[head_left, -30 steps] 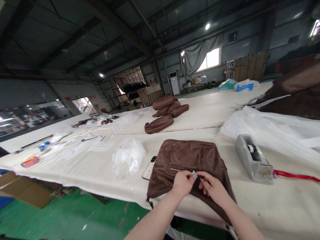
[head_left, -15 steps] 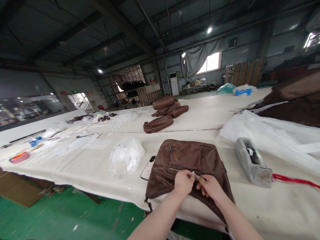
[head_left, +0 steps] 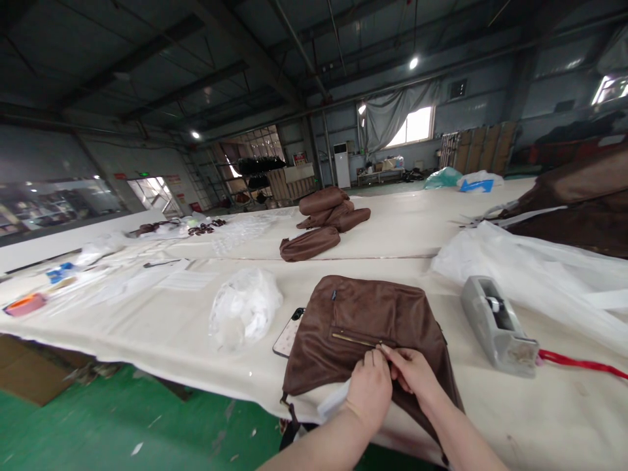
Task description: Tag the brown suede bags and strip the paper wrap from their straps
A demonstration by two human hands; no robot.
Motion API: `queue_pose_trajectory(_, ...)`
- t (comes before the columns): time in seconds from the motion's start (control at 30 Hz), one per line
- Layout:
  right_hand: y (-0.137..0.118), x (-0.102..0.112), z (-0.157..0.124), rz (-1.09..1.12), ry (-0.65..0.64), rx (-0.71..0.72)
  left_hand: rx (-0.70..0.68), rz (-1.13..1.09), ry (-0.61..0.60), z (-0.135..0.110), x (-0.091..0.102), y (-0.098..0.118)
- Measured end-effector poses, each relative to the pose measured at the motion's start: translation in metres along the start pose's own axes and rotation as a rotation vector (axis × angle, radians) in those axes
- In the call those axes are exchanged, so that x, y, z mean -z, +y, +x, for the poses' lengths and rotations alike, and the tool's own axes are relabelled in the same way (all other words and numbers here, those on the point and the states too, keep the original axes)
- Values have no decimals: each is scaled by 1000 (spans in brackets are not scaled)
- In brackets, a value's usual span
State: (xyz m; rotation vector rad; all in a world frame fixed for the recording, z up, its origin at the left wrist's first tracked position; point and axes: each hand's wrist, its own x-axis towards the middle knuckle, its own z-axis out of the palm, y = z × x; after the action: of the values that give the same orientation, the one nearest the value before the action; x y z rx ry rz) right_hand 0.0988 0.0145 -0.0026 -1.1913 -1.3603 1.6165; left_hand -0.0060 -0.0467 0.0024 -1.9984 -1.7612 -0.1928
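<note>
Leaned over the brown bag (head_left: pixel 366 314), flat on the cream table (head_left: pixel 171 333) at lower centre of the frame. Curled the left hand (head_left: pixel 369 391) shut around a white strip (head_left: pixel 333 400). Pinched with the right hand (head_left: pixel 415 373) at the end of the brass zip (head_left: pixel 354 339); couldn't tell what sat between those fingertips. Spotted a phone (head_left: pixel 288 332) against the bag's left edge, a tape dispenser (head_left: pixel 496 325) off right.

Counts: 1 flat brown suede-like bag (head_left: pixel 373 314) at the near edge. 1 rolled brown bag (head_left: pixel 310 243) further back. Stack of brown bags (head_left: pixel 333 209) behind it, looks like 3, hard to split. 1 grey tape dispenser (head_left: pixel 498 324), 1 phone in a patterned case (head_left: pixel 288 332), 1 crumpled clear plastic bag (head_left: pixel 245 307), 1 red strap (head_left: pixel 579 363). 2 bare hands: left hand (head_left: pixel 369 392), right hand (head_left: pixel 415 373).
</note>
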Motion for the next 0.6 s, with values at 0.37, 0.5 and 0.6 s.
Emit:
queue_pose_trajectory(0.37, 8, -5, 2, -109, 35, 62, 339, -894, -582, 36, 21, -38)
queue_pose_trajectory(0.5, -3, 8, -6, -169, -20, 52, 171, -924, -540, 32, 1, -42)
queue_pose_trajectory(0.6, -23, 52, -20, -291, 245, 228, 218, -1055, -554, 24, -18, -44)
